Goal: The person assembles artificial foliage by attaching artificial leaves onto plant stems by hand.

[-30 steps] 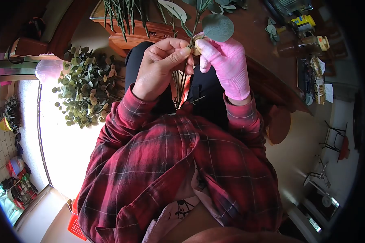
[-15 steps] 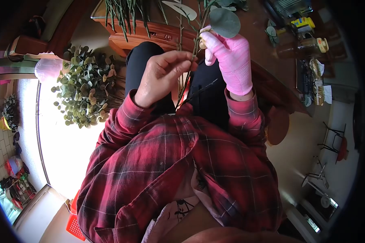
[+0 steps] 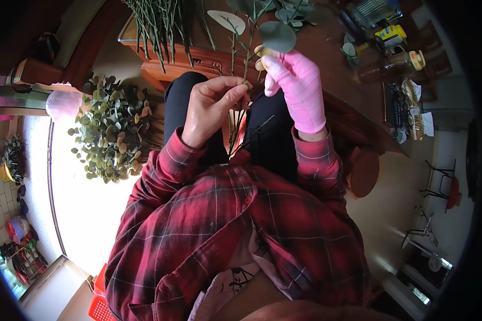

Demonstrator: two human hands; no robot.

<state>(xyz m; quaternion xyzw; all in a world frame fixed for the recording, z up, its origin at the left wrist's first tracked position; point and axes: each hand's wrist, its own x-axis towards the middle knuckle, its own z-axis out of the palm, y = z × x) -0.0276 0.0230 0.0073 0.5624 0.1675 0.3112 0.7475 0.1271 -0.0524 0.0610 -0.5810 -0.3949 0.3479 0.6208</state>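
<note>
My bare left hand [image 3: 214, 104] pinches the thin brown stem of a leafy branch [image 3: 247, 65] between thumb and fingers, above my lap. The branch stands roughly upright, its lower twigs hanging between my knees. A large round grey-green leaf [image 3: 278, 36] and a paler leaf [image 3: 226, 22] show near its top. Just right of the stem is my right hand [image 3: 297, 85], in a pink glove with bare fingertips showing. Its thumb and fingers are pressed together under the round leaf, slightly apart from the main stem; what they hold is too small to make out.
Bare green stems [image 3: 163, 32] overhang the edge of the wooden table [image 3: 326, 48]. Leafy cut branches [image 3: 115, 125] stand in a bunch at left. A jar [image 3: 393, 64] and a yellow container [image 3: 391, 36] are on the table at right. A red basket [image 3: 99, 305] sits lower left.
My right fingers have come away from the main stem, where they were pinching it. My left hand has shifted slightly down and right, still pinching the stem.
</note>
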